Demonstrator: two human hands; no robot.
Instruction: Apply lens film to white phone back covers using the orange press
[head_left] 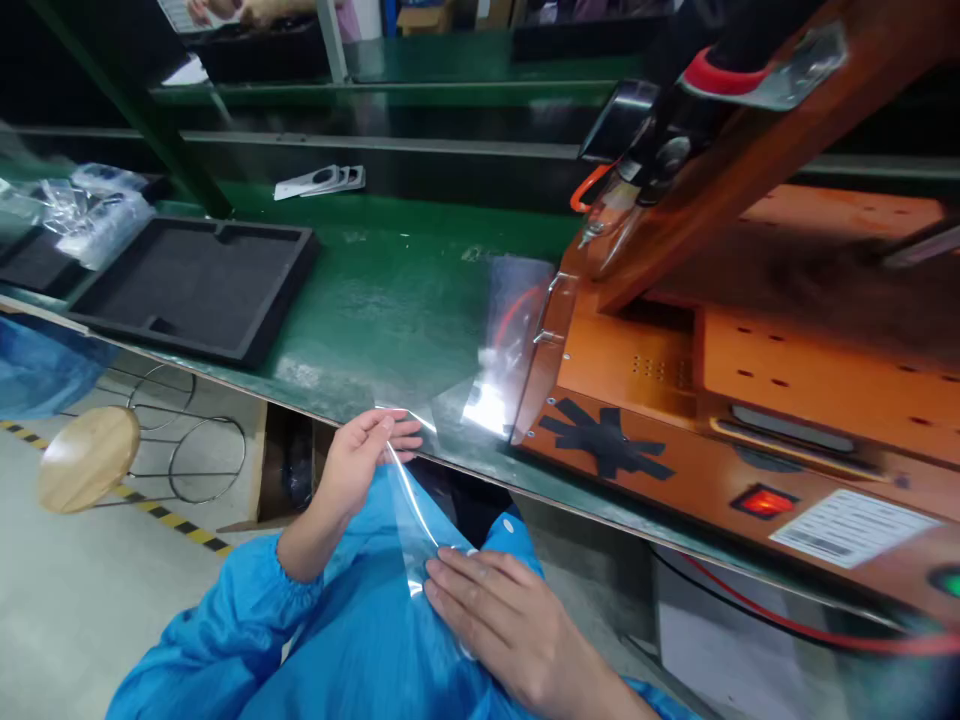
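A strip of clear, shiny plastic film [418, 515] stretches between my two hands in front of my blue smock; whether it is a flat bag or a single sheet I cannot tell. My left hand [364, 460], at the table's front edge, pinches its upper end between thumb and fingers. Lower and to the right, my right hand [510, 620] is closed on the other end, its long fingers lying over the film and its thumb mostly hidden. Just beyond, on the green table [375, 290], lie more clear plastic pieces [517, 310], close against the orange machine.
The orange machine [630, 400], with a lit red switch [765, 501], fills the right side. Black foam tray [202, 280] sits at left beside plastic-wrapped items [105, 215]. Flat grey-white parts [320, 181] lie at the back. A round wooden stool [88, 458] stands on the floor.
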